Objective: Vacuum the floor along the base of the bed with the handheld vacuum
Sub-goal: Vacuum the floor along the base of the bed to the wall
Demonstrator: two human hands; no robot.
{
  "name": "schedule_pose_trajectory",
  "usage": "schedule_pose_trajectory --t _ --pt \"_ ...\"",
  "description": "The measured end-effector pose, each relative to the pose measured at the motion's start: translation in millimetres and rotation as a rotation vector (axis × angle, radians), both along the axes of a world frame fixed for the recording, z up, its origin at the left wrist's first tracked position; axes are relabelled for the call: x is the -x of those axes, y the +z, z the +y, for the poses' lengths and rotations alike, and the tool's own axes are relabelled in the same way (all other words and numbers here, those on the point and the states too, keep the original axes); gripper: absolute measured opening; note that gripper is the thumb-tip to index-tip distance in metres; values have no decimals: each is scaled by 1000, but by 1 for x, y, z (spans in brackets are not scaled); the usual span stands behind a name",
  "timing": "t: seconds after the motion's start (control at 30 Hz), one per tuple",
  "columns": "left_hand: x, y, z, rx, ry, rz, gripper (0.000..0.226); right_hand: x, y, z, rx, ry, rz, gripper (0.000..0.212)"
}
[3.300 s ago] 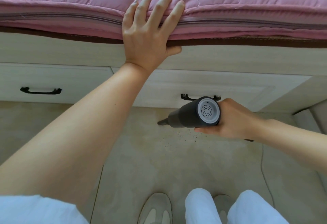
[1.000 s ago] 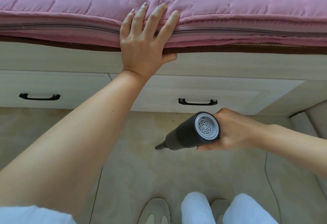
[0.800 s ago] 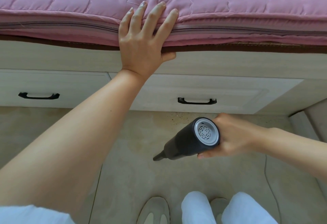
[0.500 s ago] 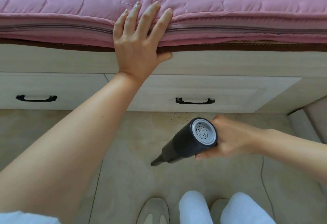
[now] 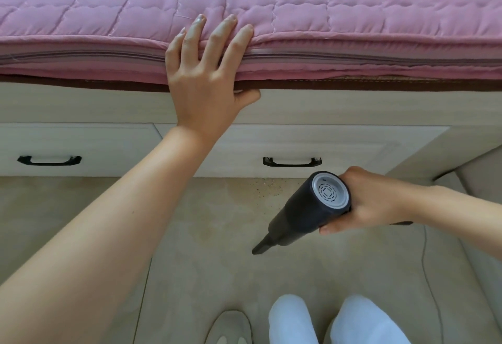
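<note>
Head view, looking down: the right hand (image 5: 372, 201) has its fingers wrapped round the rear of the handheld vacuum (image 5: 307, 212), whose dark barrel slants down and to the left so that its narrow nozzle (image 5: 259, 247) points at the floor (image 5: 190, 235). Whether the tip touches the tile or hangs just above it is hard to judge from this steep angle. The left hand (image 5: 203, 77) lies flat with straight, spread fingers on the edge of the pink quilted mattress (image 5: 353, 31), thumb tucked under the rim, apparently bracing the person's lean.

Beyond the vacuum, a scatter of dark crumbs (image 5: 267, 187) sits on the floor right against the bed base (image 5: 353, 142), below the black drawer handle (image 5: 292, 162). The nozzle is well short of that patch, nearer the person's knees (image 5: 288, 316) than the base.

The main risk, as I read it, is that those crumbs get missed: the nozzle is aimed away from the joint where floor meets drawer front, and a pass at this slant would skim open tile. Swinging it in quickly could also knock the nozzle against the drawer handle or push grit into the seam. A thin cord (image 5: 423, 256) lies on the floor to the right, where it could snag a foot.
</note>
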State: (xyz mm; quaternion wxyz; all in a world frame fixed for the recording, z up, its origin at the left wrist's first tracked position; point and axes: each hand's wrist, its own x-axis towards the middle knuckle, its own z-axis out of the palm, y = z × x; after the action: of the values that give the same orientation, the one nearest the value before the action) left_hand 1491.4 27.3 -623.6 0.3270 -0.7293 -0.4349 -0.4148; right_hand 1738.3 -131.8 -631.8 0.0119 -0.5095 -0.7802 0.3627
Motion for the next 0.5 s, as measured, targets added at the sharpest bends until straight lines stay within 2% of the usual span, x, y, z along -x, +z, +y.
schedule_pose_trajectory --t 0.07,0.17,0.37,0.5 --pt "0 4 -1 13 3 26 87 -3 0 -2 -3 -15 -5 27" --pt "-4 10 -3 46 -4 58 84 -8 1 -4 -41 -38 -11 21" --pt "-28 23 -4 91 -89 111 82 -12 4 -1 -154 -99 -70 28" --pt "-50 24 -5 69 -125 112 82 -15 8 -3 -119 -100 -68 26"
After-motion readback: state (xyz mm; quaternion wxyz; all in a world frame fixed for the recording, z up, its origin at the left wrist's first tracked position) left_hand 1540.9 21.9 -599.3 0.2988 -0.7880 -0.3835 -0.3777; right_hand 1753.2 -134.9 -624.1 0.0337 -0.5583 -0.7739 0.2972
